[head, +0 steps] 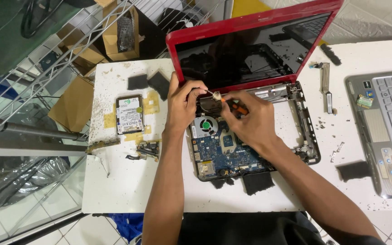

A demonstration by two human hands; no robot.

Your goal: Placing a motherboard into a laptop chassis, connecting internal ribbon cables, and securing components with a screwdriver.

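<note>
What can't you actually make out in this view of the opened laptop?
- Head view: the tip of the orange-handled screwdriver is hidden under the right hand.
- The small white piece pinched between the left hand fingers is too small to identify.
- The silver keyboard panel is cut off by the right edge.
- The glossy black screen in the red lid shows only reflections.
- Part of the blue circuit board lies beneath both hands.

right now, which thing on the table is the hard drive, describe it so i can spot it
Start at the red laptop opened up mid-table, then look left past the left hand. The hard drive lies flat on yellowish tape patches. It is the only silver rectangle with a white label; its neighbours are black foam squares.
</note>
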